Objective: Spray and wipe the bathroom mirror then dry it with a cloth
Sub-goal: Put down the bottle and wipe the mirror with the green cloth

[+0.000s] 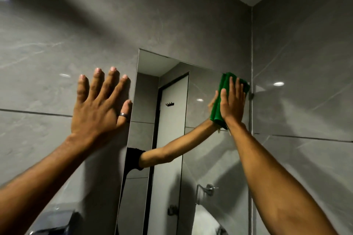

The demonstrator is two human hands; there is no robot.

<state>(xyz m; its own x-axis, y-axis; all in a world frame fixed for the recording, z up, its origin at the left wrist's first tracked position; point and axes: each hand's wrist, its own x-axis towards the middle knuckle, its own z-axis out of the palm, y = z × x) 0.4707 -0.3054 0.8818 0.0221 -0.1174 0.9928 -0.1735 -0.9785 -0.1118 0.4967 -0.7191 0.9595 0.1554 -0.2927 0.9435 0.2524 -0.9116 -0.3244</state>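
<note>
Mirror (200, 139), one cloth (222, 89), two hands

We hold both arms raised up and forward, bare to the elbow. Our left hand (99, 105) is flat with fingers spread wide, palm pressed away from us, a ring on the thumb. Our right hand (232, 101) is also flat, fingers together and pointing upward.
</note>
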